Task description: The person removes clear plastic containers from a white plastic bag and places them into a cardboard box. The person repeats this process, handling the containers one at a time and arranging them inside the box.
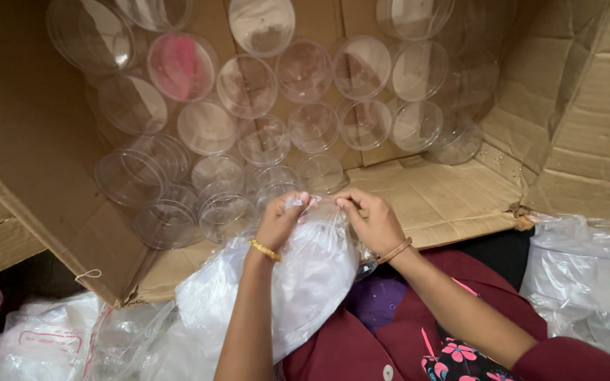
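Note:
My left hand (282, 220) and my right hand (372, 220) both pinch the top edge of a clear plastic bag (312, 271) that lies on my lap, each hand gripping one side of its mouth. The bag looks full of something pale and rounded. Both wrists carry a thin gold bangle. Just beyond my hands, several clear round plastic containers (224, 212) lie stacked on their sides inside a large open cardboard box (446, 197).
The box's flaps spread out left (30, 183) and right (587, 120). One container (181, 67) shows pink through it. More crumpled plastic bags lie at lower left (51, 339) and at right (587, 275). My maroon garment (361, 346) covers my lap.

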Available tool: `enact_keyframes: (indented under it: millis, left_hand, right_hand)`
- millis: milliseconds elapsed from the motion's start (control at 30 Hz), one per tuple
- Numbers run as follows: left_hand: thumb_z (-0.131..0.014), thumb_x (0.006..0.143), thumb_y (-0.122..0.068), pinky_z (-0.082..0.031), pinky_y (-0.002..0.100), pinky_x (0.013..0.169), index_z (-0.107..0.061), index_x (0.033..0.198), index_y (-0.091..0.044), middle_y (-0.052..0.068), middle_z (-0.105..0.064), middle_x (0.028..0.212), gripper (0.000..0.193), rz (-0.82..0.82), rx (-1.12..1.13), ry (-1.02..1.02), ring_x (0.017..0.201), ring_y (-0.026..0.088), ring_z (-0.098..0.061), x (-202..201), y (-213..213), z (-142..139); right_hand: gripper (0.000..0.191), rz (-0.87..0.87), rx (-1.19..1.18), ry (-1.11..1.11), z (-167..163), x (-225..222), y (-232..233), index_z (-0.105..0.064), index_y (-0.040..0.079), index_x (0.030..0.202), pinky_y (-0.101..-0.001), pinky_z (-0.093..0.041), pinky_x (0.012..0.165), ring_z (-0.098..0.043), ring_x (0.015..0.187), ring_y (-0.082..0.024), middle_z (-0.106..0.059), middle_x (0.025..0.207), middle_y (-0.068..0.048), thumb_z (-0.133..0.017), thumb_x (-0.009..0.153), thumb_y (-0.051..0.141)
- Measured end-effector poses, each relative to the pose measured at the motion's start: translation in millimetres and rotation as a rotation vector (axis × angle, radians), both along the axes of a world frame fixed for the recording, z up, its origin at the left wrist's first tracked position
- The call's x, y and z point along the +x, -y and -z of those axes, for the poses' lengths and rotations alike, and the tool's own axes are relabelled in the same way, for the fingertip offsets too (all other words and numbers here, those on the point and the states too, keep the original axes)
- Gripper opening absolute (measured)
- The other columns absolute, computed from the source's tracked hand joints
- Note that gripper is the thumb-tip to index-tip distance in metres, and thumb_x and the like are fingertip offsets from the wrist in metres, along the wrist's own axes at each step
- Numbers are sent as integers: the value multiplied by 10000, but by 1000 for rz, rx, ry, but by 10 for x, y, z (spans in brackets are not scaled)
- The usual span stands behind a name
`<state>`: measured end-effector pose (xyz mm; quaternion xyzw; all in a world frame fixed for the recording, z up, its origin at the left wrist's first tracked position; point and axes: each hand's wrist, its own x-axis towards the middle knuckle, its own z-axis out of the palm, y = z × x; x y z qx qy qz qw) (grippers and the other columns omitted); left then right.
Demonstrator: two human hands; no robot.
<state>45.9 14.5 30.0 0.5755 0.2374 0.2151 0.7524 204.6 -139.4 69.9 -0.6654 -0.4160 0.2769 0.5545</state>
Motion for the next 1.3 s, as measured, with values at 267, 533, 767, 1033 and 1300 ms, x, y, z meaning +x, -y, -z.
enact_keyframes:
  millis: [267,533,767,1033,1300]
  left_hand:
    - [-615,1011,-326,-440,288,616,-556,768,-120,49,-663,760,324,124,-305,178,689,124,-556,-525,-49,-346]
    - [-740,923,-368,-427,341,612,-642,809,-53,64,-598,754,350,83,332,-406,693,156,-506,-796,-240,-264]
    - [-707,905,-414,-523,494,952,-762,1086,-31,254,-702,1135,427,-116,641,-1296,1107,437,-667,-491,-454,548]
    - [-659,884,-265,-533,509,859,-750,1056,-35,285,-700,1029,302,-167,673,-985,993,456,-676,-408,-340,478]
    - [-548,972,-304,-496,461,717,-602,1046,-52,196,-663,767,268,-213,522,-638,743,359,-671,-613,325,-952]
  right_hand:
    - [371,-576,-171,-936,528,262,330,-694,9,902,-187,-383,416,-472,450,-37,-548,585,24,-625,1120,301]
    - [100,-212,271,-1120,368,362,171,-661,48,934,-340,-576,793,-602,766,-131,-626,814,-6,-652,906,143]
    - [131,-84,-51,-30,559,122,-616,-695,75,1094,-336,-442,672,-514,771,-183,-584,920,-59,-580,1034,94]
    - [190,-105,-176,320,375,65,-698,-575,120,1116,-388,-540,673,-708,807,-289,-708,1003,-144,-479,969,46]
    - [351,-208,-333,500,-703,67,47,-625,152,1268,-468,-545,664,-694,677,-390,-658,747,-213,-524,946,58]
